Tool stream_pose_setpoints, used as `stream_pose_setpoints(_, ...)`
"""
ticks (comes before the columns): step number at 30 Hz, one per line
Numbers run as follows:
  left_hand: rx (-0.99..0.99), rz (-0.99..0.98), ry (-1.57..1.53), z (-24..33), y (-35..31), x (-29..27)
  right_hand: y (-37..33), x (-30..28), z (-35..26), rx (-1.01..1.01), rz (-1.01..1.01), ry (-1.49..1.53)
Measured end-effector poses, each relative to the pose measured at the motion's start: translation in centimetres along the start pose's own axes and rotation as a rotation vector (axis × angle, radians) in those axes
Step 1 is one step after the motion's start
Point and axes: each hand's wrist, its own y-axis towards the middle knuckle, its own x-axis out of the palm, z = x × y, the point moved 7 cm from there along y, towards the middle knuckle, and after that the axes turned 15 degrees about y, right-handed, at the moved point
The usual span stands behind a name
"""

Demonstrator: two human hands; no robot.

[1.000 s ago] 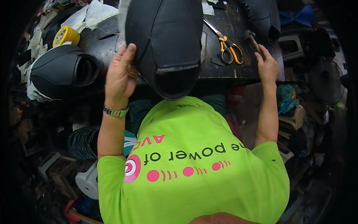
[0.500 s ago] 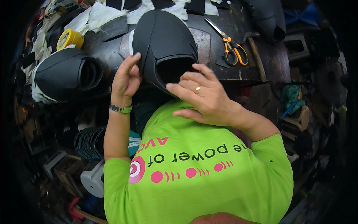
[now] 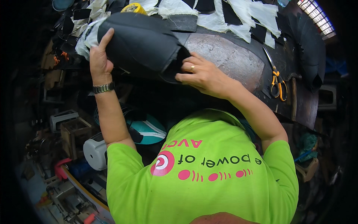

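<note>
A black shoe upper (image 3: 138,44) lies tilted to the left at the table's near edge, its dark opening facing right. White lining cloth (image 3: 89,39) shows past its far left end. My left hand (image 3: 100,61) grips that end, thumb on top and the other fingers hidden beneath. With bent fingers, my right hand (image 3: 203,74) pinches the rim of the opening; its fingertips are partly inside. How many uppers are nested together here I cannot tell.
Orange-and-black scissors (image 3: 278,84) lie on the dark table (image 3: 231,56), right of a worn metallic-looking patch. Behind are white cloth scraps (image 3: 179,8) and a yellow roll (image 3: 135,8). More black uppers (image 3: 311,48) stand far right. A grey-white stool (image 3: 95,153) is below.
Both hands have carried the black upper leftward, over where the other black uppers lay. My right hand has closed on its rim. The view has shifted left.
</note>
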Motion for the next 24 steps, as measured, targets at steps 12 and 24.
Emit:
stream_pose_setpoints(12, 0.484, 0.554, 1.164, 0.7, 5.6, -7.6, 5.0, 4.0, 4.0, 0.180, 0.356, -0.034)
stream_pose_setpoints(24, 0.373, 0.372, 0.945, -1.6, 6.9, -8.0, 6.7, 5.6, 7.5, 0.413, 0.216, -0.027)
